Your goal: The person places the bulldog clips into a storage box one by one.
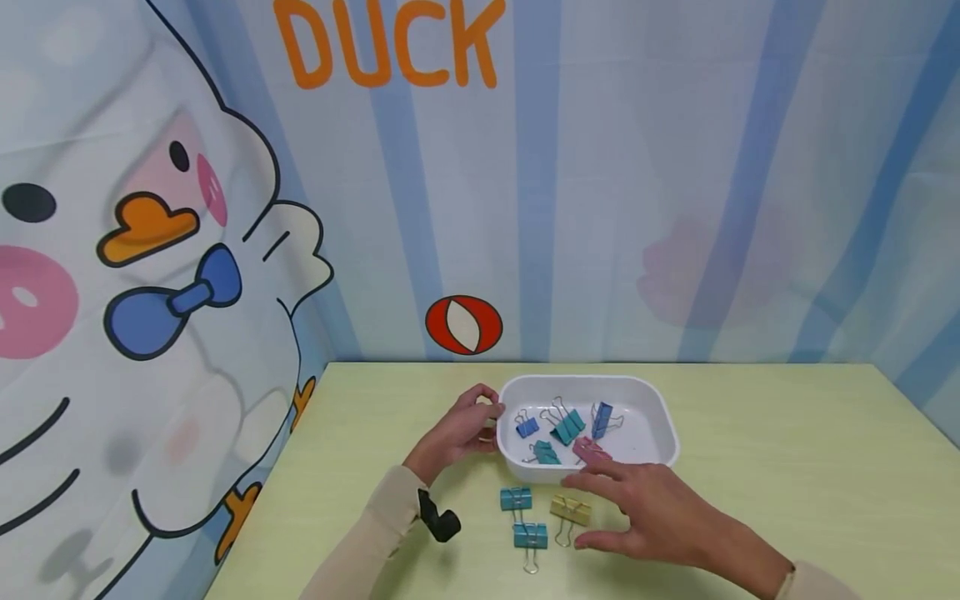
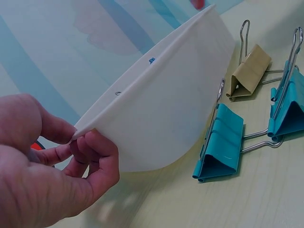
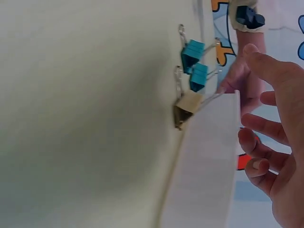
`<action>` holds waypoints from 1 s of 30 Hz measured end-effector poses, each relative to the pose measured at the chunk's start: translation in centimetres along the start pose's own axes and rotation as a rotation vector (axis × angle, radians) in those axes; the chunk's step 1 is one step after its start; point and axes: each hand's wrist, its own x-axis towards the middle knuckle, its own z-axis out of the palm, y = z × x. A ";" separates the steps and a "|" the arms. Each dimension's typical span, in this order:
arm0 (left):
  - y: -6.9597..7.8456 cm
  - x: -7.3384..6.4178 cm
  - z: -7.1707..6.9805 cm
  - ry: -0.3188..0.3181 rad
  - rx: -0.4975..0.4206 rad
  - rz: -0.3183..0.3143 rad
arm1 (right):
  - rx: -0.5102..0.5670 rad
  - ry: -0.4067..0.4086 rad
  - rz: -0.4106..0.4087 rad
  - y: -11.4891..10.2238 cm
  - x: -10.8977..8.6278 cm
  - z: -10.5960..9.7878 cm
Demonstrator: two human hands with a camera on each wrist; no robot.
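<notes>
A white tray (image 1: 663,425) holds several binder clips: a teal clip (image 1: 567,427), a smaller teal one (image 1: 546,452), two blue clips, and a blurred pink clip (image 1: 590,450) near the front wall. My left hand (image 1: 467,423) pinches the tray's left rim between thumb and fingers, plain in the left wrist view. Over the front rim hovers my right hand (image 1: 648,510), fingers loosely bent, holding nothing; its fingertips are close to the pink clip. Outside the tray, a yellow binder clip (image 1: 570,509) and two teal binder clips (image 1: 530,535) lie in front of it.
The pale yellow table (image 1: 780,467) runs back to a striped cloth backdrop (image 1: 600,167) with duck drawings. A black wrist-worn device (image 1: 441,518) sits on the left wrist.
</notes>
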 end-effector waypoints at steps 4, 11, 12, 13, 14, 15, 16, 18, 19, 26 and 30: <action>0.0 0.0 -0.1 -0.006 -0.006 0.003 | 0.014 -0.008 0.011 0.5 -0.5 1.5; 0.0 -0.1 -0.1 -0.007 -0.005 0.003 | -0.019 0.028 0.051 1.3 -0.8 3.8; 0.0 -0.1 -0.1 -0.006 -0.003 0.003 | -0.022 0.036 0.059 1.4 -0.8 4.1; 0.0 -0.1 -0.1 -0.006 -0.002 0.004 | -0.023 0.039 0.070 1.4 -0.8 4.4; 0.0 -0.1 -0.1 -0.005 0.000 0.003 | -0.027 0.041 0.077 1.4 -0.8 4.6; 0.0 -0.1 -0.1 -0.004 0.000 0.004 | -0.032 0.048 0.081 1.5 -0.8 4.9; 0.0 -0.1 -0.1 -0.004 0.001 0.003 | -0.036 0.053 0.086 1.5 -0.8 5.1; 0.0 -0.1 -0.1 -0.002 0.003 0.001 | -0.048 0.066 0.087 1.5 -0.7 5.4; 0.0 -0.1 -0.1 -0.001 0.001 -0.001 | -0.053 0.071 0.087 1.6 -0.7 5.5; -0.1 0.0 -0.1 -0.002 -0.005 -0.005 | -0.045 0.077 0.086 1.5 -0.6 5.5; -0.1 0.1 0.0 -0.001 -0.001 -0.007 | -0.052 0.088 0.066 1.5 -0.5 5.4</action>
